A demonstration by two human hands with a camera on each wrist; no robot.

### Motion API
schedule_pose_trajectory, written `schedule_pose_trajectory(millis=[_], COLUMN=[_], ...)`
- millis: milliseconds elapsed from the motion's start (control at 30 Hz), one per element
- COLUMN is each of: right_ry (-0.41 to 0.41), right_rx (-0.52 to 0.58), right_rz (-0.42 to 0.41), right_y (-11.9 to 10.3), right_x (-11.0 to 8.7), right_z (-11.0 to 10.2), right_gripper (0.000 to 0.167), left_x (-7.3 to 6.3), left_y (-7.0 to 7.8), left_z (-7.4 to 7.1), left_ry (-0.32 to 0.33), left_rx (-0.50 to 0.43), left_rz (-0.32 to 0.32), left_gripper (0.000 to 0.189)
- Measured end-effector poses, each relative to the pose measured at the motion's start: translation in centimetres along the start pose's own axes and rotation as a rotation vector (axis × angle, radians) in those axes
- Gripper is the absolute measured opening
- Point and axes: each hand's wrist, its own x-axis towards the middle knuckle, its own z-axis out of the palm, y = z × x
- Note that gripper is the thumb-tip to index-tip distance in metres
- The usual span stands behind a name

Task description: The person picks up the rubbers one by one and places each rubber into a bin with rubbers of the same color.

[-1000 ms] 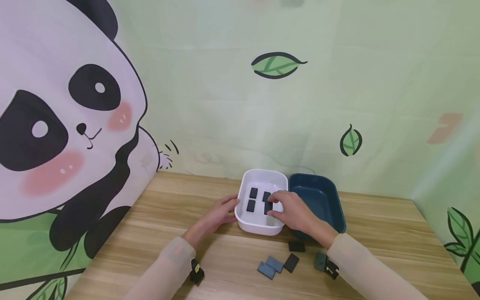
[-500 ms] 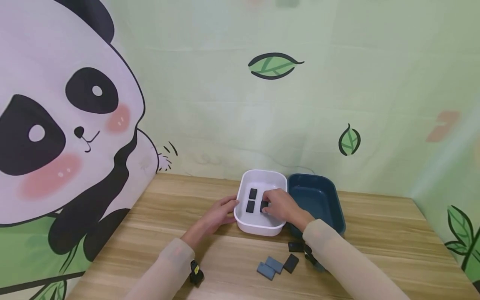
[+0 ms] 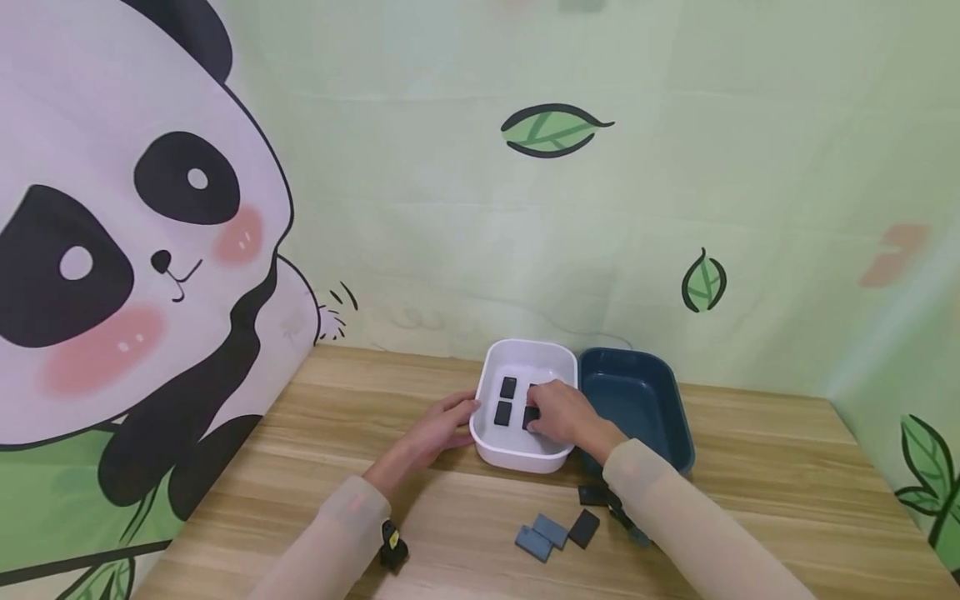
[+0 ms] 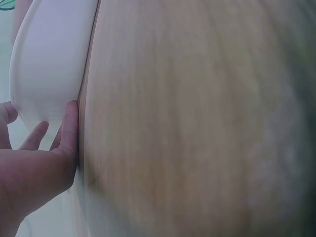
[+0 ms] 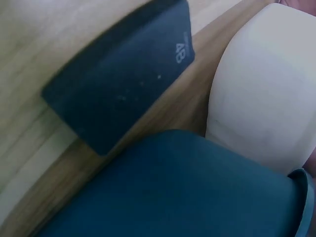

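Note:
In the head view, a white tray (image 3: 525, 458) holds several small black rectangular pieces. Two of them, a far black piece (image 3: 508, 387) and a near black piece (image 3: 502, 413), form a left column. My right hand (image 3: 567, 412) reaches inside and pinches another black piece (image 3: 530, 417) on the right, thumb at its near end. Behind it, one more piece is mostly hidden by the fingers. Against the tray's left wall rests my left hand (image 3: 442, 425); the left wrist view shows its nearly straight fingers (image 4: 70, 123) touching the white side. My right hand is mostly out of its wrist view.
A dark blue tray (image 3: 637, 400) adjoins the white one's right side. Nearer on the wooden table lie two blue-grey pieces (image 3: 533, 542), a black piece (image 3: 584, 528) and a dark piece (image 5: 118, 74) with white print. The right sleeve partly covers a greenish piece (image 3: 637, 533).
My right hand has moved slightly left and lower into the white tray, its fingers closing around the near right piece, which shifted a little left. My left hand stays at the tray wall.

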Motion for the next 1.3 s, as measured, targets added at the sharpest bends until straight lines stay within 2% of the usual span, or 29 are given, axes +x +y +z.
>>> schedule_pose_trajectory(millis=[633,1000,1133,1300], right_ry=[-0.034,-0.048,-0.04,0.013], right_rx=[0.013,0.02,0.016,0.062], right_rz=[0.005,-0.003,-0.05,-0.127], right_y=[0.1,-0.2,-0.5,-1.1], right_x=[0.0,0.0,-0.7,-3.0], right_z=[-0.2,-1.0,-2.1,-3.8], right_gripper=[0.024,0.021,0.031,0.038], left_x=[0.2,-0.2,-0.2,-0.2], left_y=[-0.2,0.5,0.6,0.2], left_z=[0.0,0.1,0.1,0.1], left_ry=[-0.004,0.002,-0.003,0.003], left_rx=[0.009,0.02,0.022,0.023], left_rz=[-0.007,-0.011,-0.007,-0.014], left_gripper=[0.056,0.057,0.057,0.057])
